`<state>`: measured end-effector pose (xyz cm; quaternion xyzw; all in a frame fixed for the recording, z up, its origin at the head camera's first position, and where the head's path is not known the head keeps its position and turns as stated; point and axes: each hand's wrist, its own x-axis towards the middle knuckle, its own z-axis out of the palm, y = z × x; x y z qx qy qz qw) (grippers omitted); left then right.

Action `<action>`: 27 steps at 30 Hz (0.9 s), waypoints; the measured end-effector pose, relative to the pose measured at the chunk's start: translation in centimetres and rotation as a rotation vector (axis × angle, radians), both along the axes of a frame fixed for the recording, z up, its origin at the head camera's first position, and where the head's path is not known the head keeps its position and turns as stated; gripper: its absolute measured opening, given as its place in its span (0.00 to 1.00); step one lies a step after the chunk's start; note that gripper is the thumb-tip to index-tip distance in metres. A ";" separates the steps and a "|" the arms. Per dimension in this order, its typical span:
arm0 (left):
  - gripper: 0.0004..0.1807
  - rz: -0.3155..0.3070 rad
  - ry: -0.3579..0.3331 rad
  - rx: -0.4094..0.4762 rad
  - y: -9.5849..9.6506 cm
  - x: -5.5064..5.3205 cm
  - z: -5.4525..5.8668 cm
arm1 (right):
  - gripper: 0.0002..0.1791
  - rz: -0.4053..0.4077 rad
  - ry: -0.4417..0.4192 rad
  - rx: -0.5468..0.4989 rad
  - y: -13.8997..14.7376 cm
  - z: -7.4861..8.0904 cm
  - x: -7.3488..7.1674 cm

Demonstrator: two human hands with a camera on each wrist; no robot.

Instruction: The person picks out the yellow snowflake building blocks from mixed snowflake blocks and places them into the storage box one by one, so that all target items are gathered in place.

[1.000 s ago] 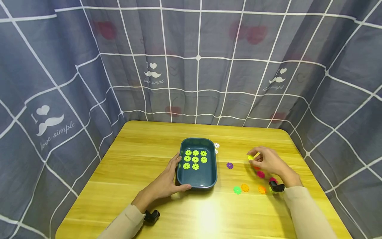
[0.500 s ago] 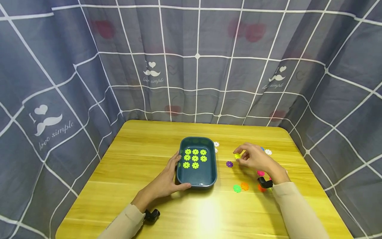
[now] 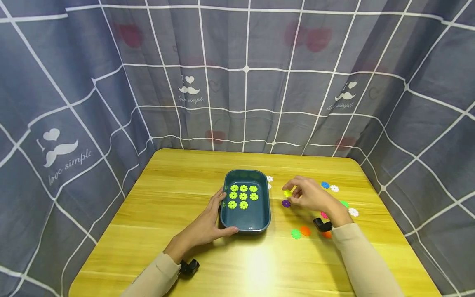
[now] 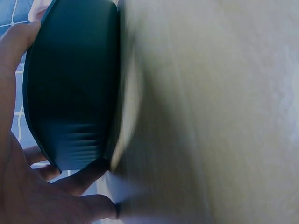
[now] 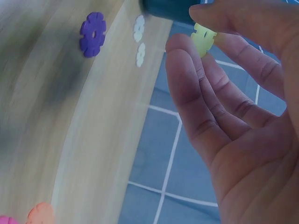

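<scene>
My left hand (image 3: pixel 202 227) holds a dark teal tray (image 3: pixel 257 218) at its left side, thumb at the near rim and fingers along the wall. Inside the tray, several yellow-green snowflake discs (image 3: pixel 243 196) lie flat in rows. To the right of the tray, my right hand (image 3: pixel 311 195) pinches one yellow snowflake disc (image 5: pixel 203 41) between thumb and fingertips. That disc is above the table, close over a purple snowflake disc (image 3: pixel 286 203). In the left wrist view the tray's outer wall (image 4: pixel 70 93) fills the space between thumb and fingers.
Two white discs (image 3: pixel 269 179) lie by the tray's right wall. Green (image 3: pixel 295 234) and orange (image 3: pixel 305 231) discs sit nearer the front. Blue (image 3: pixel 325 185), white and pink ones are scattered around the right forearm. A grey checked curtain (image 3: pixel 230 90) surrounds the wooden table (image 3: pixel 167 177).
My right hand has carried the yellow disc leftward toward the tray, uncovering blue and white discs behind it. The left hand and tray have stayed in place.
</scene>
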<state>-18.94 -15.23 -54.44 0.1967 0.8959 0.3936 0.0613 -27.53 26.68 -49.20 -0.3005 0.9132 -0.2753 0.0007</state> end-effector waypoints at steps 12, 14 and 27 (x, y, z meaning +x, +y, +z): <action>0.73 -0.003 0.010 0.002 0.0 0.0 0.1 | 0.16 0.066 0.033 0.013 -2.1 1.2 -0.3; 0.73 -0.003 0.007 -0.001 0.0 0.1 0.1 | 0.16 0.078 0.044 0.018 -2.5 1.3 -0.3; 0.73 -0.008 0.012 0.021 -0.1 -0.2 -0.1 | 0.16 0.131 0.033 0.022 -4.9 1.5 -1.0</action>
